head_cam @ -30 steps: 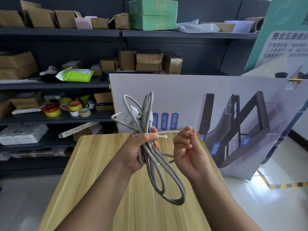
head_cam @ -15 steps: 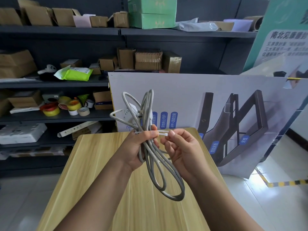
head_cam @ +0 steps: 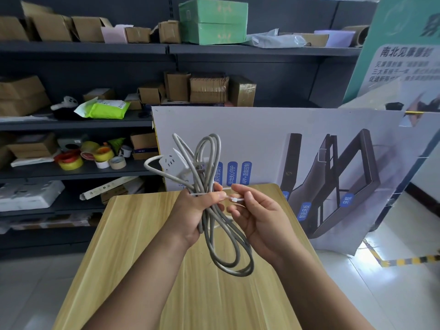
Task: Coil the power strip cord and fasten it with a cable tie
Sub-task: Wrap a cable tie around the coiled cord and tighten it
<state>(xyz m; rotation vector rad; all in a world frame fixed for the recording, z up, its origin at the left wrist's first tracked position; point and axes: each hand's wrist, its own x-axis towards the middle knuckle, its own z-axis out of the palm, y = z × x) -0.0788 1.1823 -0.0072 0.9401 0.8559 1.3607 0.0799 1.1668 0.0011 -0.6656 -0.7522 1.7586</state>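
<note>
1. The power strip cord (head_cam: 215, 225) is already gathered into several long grey loops, held above the wooden table (head_cam: 133, 234) near the middle of the view. One end of the bundle rises toward 12 o'clock; the other hangs toward 5 o'clock, clear of the tabletop.

2. The white power strip (head_cam: 172, 164) itself is seen at 11 o'clock from the grip, tucked behind the upper loops.

3. A white cable tie (head_cam: 232, 199) is seen laid across the waist of the bundle, with its small locking head lying at 3 o'clock from the cord. A band of it is visible over the knuckles on the other side. Whether the tail has been threaded through the head cannot be told.

4. The left hand (head_cam: 198, 210) is closed around the waist of the coil, fingers wrapped fully over the strands, thumb tip pressed near the tie.

5. The right hand (head_cam: 258, 216) is held just beside the bundle at 3 o'clock, thumb and forefinger pinched on the tie by its head, the other fingers curled loosely.

6. Coiling is judged complete; fastening is judged under way but unfinished, since the loop is not yet seen drawn snug.

7. Shelves (head_cam: 83, 170) of boxes and tape rolls and a printed board (head_cam: 262, 139) stand behind the table.
</note>
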